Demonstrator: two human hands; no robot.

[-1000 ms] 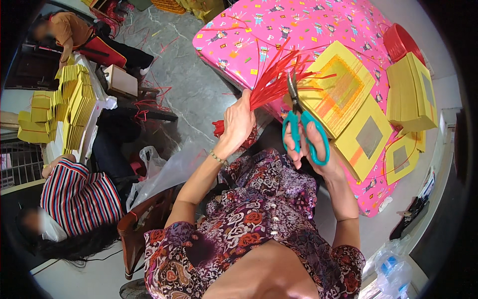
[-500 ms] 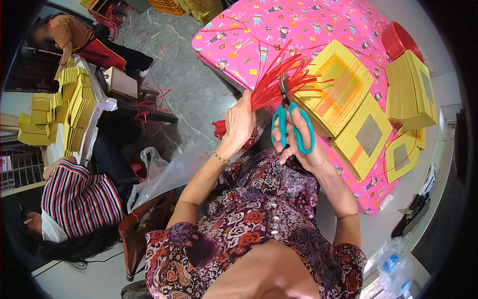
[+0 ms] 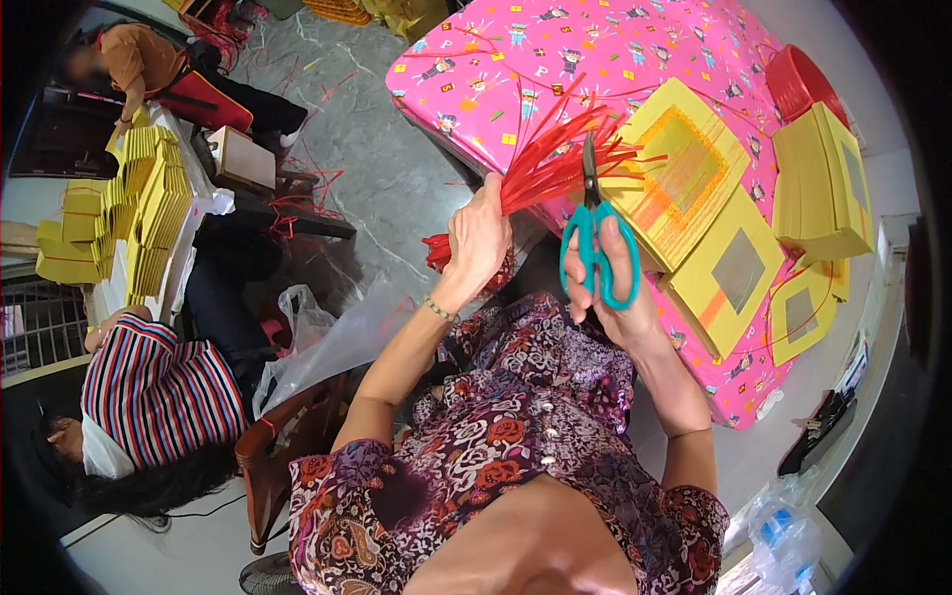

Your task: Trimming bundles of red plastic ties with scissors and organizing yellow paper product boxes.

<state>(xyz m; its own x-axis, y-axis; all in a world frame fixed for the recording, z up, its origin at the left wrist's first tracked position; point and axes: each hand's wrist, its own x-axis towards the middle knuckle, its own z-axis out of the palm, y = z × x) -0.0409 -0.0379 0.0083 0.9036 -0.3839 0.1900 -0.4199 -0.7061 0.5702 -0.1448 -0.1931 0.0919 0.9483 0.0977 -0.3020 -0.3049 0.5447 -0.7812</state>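
My left hand (image 3: pixel 480 238) is closed round a bundle of thin red strips (image 3: pixel 545 169). The strips fan out to the upper right past my fist, and a red tail end hangs below it. In my right hand (image 3: pixel 620 288) is a pair of scissors (image 3: pixel 593 243) with teal handles, my fingers through the loops. Its dark blades point up and look closed, lying in front of the loose ends of the strips. To the right, stacks of yellow card pieces (image 3: pixel 734 273) with grey windows rest on a table with a pink patterned cover (image 3: pixel 466 84).
A red basket (image 3: pixel 805 84) stands at the table's far right beside another yellow stack (image 3: pixel 818 183). On the left, two people are by a table (image 3: pixel 193 253) piled with folded yellow card (image 3: pixel 154 213). A plastic bag (image 3: pixel 332 342) hangs by a wooden chair (image 3: pixel 288 456). Red scraps litter the floor.
The scissors have moved slightly to the right with my right hand, and their blades and handles have closed together. My left hand keeps its hold on the red strips, almost unmoved.
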